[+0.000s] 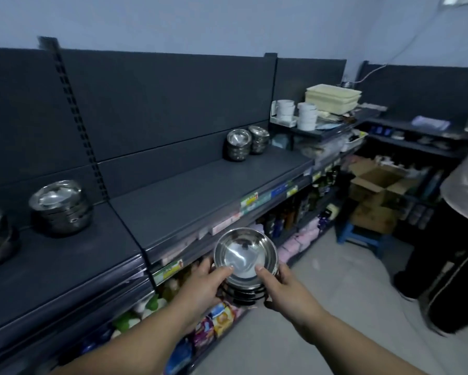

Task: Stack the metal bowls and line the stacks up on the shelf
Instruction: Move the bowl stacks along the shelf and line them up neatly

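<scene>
Left hand (200, 282) and right hand (284, 288) grip a stack of shiny round metal bowls (245, 255), thumbs curled over the top rim. The stack is held off the dark grey shelf (200, 190), near its front edge. Other bowl stacks (61, 207) stand on the shelf: two at left, two at far right.

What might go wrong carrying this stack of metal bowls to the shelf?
The stack of shiny steel bowls hangs over the floor, gripped by the left hand and right hand, thumbs on the top rim; lower bowls might slip out. A person in dark trousers stands close by; turning could bump them.
</scene>
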`<state>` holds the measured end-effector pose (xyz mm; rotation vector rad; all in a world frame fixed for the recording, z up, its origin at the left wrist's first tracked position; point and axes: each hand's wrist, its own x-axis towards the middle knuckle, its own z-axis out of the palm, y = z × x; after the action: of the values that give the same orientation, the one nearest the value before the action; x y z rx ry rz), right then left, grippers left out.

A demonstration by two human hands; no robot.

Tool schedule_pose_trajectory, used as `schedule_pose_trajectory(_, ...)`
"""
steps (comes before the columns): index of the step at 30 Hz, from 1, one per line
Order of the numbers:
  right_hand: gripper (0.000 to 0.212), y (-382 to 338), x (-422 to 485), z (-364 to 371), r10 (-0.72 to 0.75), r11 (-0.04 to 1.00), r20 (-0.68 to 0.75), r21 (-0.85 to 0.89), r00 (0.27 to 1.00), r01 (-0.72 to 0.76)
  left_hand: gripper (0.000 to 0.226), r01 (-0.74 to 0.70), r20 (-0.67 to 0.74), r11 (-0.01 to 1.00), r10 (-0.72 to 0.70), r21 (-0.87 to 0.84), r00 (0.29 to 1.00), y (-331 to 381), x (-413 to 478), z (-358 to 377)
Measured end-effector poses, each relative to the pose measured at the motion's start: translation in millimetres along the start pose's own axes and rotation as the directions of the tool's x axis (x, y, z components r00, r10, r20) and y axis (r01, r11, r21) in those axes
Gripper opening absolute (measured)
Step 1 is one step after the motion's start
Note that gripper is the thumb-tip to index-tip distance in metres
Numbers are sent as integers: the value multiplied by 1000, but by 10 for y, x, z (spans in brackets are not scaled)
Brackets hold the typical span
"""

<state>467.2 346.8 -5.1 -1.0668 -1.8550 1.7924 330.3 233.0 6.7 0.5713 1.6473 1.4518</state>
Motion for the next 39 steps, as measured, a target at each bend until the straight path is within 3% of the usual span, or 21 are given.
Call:
schedule_pose_trajectory(6, 44, 114, 314, -499, 64, 997, -113, 55, 991, -58, 27, 10, 126, 998, -18, 60, 992, 81, 574, 465)
schedule_pose_trajectory(13, 38, -106, 1211, -839, 90, 992, -170, 107, 981, -72, 33, -40, 181, 996, 26, 77, 983, 406, 1628, 620)
schedule_pose_trajectory(19, 57, -492, 2020, -1122, 31, 996, -167, 82, 986, -17, 32, -64, 209, 997, 55, 36, 976, 834, 2518, 681)
schedule_pose_trajectory(27, 43, -645, 3013, -1595, 6, 996, -107, 94, 994, 4, 27, -71, 166, 997, 67, 15, 984, 1067, 3403, 945)
schedule_pose_trajectory(35, 54, -945, 4171, -2309, -56, 998, 66, 14, 996, 55, 27, -74, -60, 988, 66, -133, 996, 1352, 4304, 1466)
schedule_pose_trajectory(39, 43, -1101, 4674, -2643, -44, 998, 168, -25, 985, 49, 33, -87, -106, 985, 72, -150, 992, 1458, 4678, 1716)
